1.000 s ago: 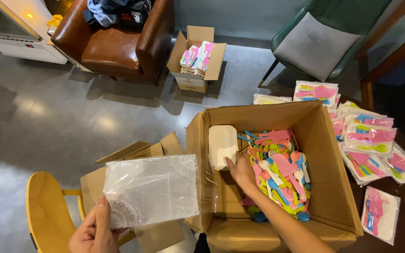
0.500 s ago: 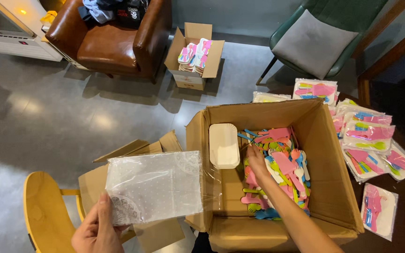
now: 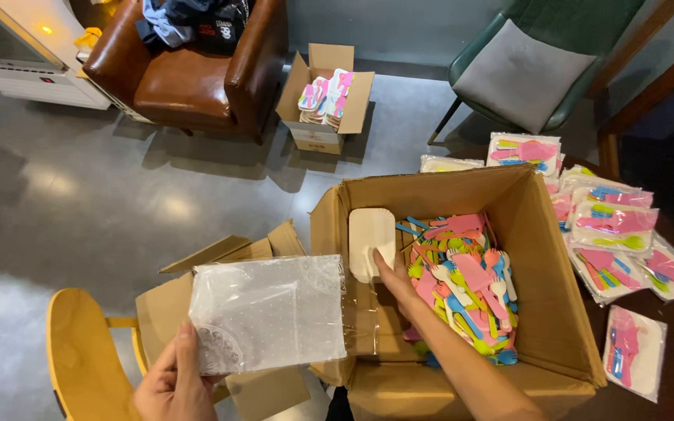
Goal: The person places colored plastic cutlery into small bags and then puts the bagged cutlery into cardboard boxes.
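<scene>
My left hand [image 3: 175,383] holds up a clear plastic bag [image 3: 268,313] with white dots and a lace edge, to the left of a large open cardboard box [image 3: 544,257]. My right hand [image 3: 396,282] reaches down into that box and touches the lower edge of a stack of white rectangular paper plates [image 3: 370,242] leaning against the box's left wall. A heap of colourful plastic forks, spoons and knives [image 3: 466,284] fills the box to the right of the hand.
Several sealed bags of packed cutlery [image 3: 614,234] lie on the dark table at the right. A smaller open box [image 3: 323,97] stands on the grey floor, a brown leather armchair [image 3: 189,70] behind it. A green chair [image 3: 532,62] is at the back right, a yellow chair [image 3: 87,359] and flattened cardboard [image 3: 220,253] at the lower left.
My right hand has moved from the cutlery heap to the left, onto the lower edge of the white plates. The left hand keeps the clear bag raised, now a little closer to the box.
</scene>
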